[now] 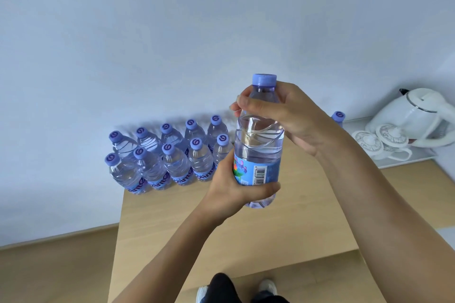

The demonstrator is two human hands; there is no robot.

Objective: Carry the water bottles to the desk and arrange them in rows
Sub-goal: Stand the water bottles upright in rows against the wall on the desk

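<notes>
Both hands grasp one upright bottle (pixel 258 145), left hand (pixel 231 187) low, right hand (pixel 290 115) high; rows (pixel 167 155) lie left, probably nearer my left.

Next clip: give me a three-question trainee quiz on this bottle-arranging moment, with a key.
1. True or false: the clear plastic water bottle with a purple cap stands on the light wooden desk.
2. Which hand grips its lower, labelled part: A) left hand B) right hand?
3. How many rows do the grouped purple-capped bottles form?

Key: 1 false, it is held up; 2 A; 3 two.
</notes>
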